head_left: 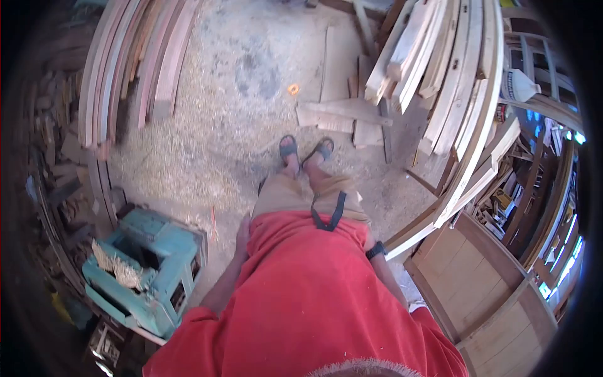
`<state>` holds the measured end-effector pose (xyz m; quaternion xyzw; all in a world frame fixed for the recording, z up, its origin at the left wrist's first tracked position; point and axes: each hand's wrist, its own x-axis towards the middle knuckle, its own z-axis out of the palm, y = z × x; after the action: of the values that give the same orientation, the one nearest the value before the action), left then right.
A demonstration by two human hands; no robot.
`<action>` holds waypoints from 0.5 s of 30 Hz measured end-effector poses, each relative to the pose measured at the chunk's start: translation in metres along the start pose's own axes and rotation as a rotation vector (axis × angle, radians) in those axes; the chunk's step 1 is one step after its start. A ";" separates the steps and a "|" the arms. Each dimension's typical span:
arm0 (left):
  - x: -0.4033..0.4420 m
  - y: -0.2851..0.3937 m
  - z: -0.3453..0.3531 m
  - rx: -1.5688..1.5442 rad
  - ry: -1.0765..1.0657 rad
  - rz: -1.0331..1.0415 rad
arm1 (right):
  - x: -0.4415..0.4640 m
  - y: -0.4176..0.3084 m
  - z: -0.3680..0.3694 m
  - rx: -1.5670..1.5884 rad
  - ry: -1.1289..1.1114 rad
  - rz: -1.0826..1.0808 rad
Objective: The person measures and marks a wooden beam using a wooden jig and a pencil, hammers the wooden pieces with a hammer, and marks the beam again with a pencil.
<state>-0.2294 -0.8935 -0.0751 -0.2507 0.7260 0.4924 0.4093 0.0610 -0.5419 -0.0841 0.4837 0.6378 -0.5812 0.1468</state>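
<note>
My left hand hangs beside my left hip, against the side of the red shirt and tan shorts. Its fingers are mostly hidden. On the other side, a dark watch circles my right wrist, and only a small part of my right hand shows at the hip. Whether either hand holds anything cannot be seen. A dark strap hangs at the front of my waist. Both feet, in dark sandals, stand on the dusty floor.
A green machine with wood shavings stands at left. Long boards lie at upper left, more timber at upper right. Loose planks lie beyond my feet. A panelled wooden piece is at right.
</note>
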 end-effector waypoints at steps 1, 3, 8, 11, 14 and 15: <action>0.002 0.001 0.001 -0.018 0.005 -0.029 | 0.000 -0.006 0.000 0.014 0.004 -0.035; 0.011 0.010 0.006 -0.022 -0.023 -0.067 | -0.003 -0.022 -0.003 0.041 0.041 -0.085; 0.037 0.040 0.015 -0.063 -0.079 -0.124 | -0.004 0.024 0.028 0.320 0.361 0.216; 0.052 0.056 0.011 -0.093 -0.105 -0.146 | -0.008 0.058 0.044 -0.158 0.133 0.255; 0.083 0.072 0.007 -0.156 -0.164 -0.150 | -0.012 0.053 0.052 0.012 0.170 0.370; 0.101 0.069 0.000 -0.195 -0.195 -0.143 | -0.011 0.048 0.056 0.050 0.193 0.382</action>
<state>-0.3369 -0.8628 -0.1252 -0.2913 0.6119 0.5522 0.4855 0.0828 -0.6035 -0.1199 0.6526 0.5311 -0.5093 0.1806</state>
